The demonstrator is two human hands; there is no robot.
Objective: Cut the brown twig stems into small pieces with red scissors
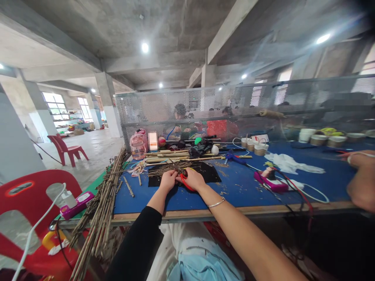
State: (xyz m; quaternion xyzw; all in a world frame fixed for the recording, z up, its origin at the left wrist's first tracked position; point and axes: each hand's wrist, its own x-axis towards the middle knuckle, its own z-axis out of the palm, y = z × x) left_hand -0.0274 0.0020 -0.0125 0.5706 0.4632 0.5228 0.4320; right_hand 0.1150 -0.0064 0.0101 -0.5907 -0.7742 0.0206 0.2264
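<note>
Over a black mat [213, 175] on the blue tabletop, my two hands are close together. My right hand [194, 178] is closed around red-handled scissors [184, 182], whose blades are hard to make out. The fingers of my left hand [168, 180] pinch a thin brown twig [175, 167] right beside the scissors; its lower end is hidden by the fingers. Several loose thin twigs [156, 170] lie across the mat behind my hands. Short cut stick pieces [129, 186] are left of the mat.
A big bundle of long sticks [101, 212] overhangs the table's left edge. Behind the mat lie bamboo rods [175, 155] and a pink-tinted jug [138, 146]. To the right are a blue glue gun [235, 158], a purple power strip [271, 183], cups [260, 149] and another person's arm [363, 175].
</note>
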